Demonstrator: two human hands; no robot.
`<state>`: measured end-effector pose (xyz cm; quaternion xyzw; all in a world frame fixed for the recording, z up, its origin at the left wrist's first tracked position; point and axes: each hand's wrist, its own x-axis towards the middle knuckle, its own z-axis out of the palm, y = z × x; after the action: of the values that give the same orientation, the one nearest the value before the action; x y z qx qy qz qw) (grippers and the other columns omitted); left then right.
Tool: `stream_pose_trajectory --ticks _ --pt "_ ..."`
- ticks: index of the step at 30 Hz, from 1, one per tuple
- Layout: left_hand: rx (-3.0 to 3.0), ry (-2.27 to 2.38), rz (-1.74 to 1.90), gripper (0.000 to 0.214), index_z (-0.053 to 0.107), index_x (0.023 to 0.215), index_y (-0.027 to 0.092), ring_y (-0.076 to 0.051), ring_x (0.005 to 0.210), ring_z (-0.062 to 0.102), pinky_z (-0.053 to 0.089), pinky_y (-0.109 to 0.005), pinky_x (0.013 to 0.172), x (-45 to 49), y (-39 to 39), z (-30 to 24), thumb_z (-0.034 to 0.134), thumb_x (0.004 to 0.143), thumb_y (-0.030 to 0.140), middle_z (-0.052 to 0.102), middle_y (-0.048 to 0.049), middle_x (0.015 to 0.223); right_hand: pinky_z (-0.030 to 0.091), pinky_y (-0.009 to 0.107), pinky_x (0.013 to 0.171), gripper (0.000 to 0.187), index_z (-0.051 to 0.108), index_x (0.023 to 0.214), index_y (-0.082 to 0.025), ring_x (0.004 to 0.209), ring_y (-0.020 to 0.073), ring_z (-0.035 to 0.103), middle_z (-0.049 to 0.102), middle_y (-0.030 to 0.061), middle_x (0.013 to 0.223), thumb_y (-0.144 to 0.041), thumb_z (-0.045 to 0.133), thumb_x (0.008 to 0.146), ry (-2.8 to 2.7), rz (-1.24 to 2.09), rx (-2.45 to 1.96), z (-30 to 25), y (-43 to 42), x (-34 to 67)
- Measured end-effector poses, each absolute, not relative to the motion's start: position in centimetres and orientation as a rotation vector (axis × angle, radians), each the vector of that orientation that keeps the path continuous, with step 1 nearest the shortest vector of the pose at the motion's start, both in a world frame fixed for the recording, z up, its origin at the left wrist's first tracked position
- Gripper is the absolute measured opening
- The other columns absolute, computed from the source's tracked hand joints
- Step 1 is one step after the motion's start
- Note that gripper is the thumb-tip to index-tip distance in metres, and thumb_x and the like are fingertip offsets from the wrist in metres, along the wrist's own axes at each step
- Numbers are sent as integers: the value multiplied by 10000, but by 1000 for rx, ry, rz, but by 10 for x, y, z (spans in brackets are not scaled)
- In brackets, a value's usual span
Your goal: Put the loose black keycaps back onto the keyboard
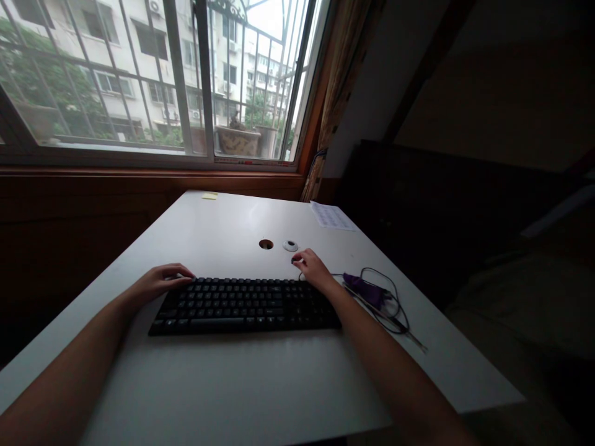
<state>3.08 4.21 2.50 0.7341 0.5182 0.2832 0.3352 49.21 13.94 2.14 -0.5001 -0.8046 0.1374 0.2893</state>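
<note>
A black keyboard (pixel 232 305) lies flat on the white desk (pixel 223 378) in front of me. My left hand (pixel 162 279) is at its rear left corner, with the thumb and fingertips closed on that edge. Just behind the keyboard's right part, my right hand (pixel 310 266) is raised a little and pinches a small dark piece (pixel 294 261). The piece is too small and too covered by the fingers to name. A thin black cable (pixel 336 274) shows beside the right wrist and runs rightward.
Right of my forearm lie a purple cloth-like bundle (pixel 365 288), a looped black cord (pixel 403 303) and a thin rod with a metal tip (pixel 417 342). Behind are a round desk hole (pixel 266 244), a white grommet cover (pixel 290 246), a printed sheet (pixel 332 216) and a yellow note (pixel 209 196).
</note>
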Motion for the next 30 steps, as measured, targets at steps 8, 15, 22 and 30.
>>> stream_pose_trajectory --ticks 8,15,22,30 --pt "1914 1356 739 376 767 953 253 -288 1019 647 513 -376 891 33 40 29 647 826 586 732 -75 1027 462 341 905 153 674 981 -209 888 175 604 601 38 981 -188 544 904 -2094 427 -1235 23 83 520" --pt "1894 1380 734 435 775 947 244 -297 1007 647 522 -381 877 34 39 31 653 794 633 734 -83 1017 450 362 927 154 689 978 -224 965 208 600 637 44 969 -194 565 893 -2075 397 -1266 23 63 512" --pt "1896 1374 734 404 772 954 255 -294 1014 647 516 -384 889 31 41 26 651 806 611 735 -78 1027 430 370 947 142 708 967 -227 990 213 590 647 45 966 -188 594 891 -2137 372 -1302 20 67 504" --pt "1918 1368 730 399 773 947 254 -287 1002 646 517 -371 878 35 38 33 647 817 608 734 -74 1012 434 367 948 154 733 976 -246 996 217 593 658 40 971 -188 622 887 -2144 333 -1337 17 68 504"
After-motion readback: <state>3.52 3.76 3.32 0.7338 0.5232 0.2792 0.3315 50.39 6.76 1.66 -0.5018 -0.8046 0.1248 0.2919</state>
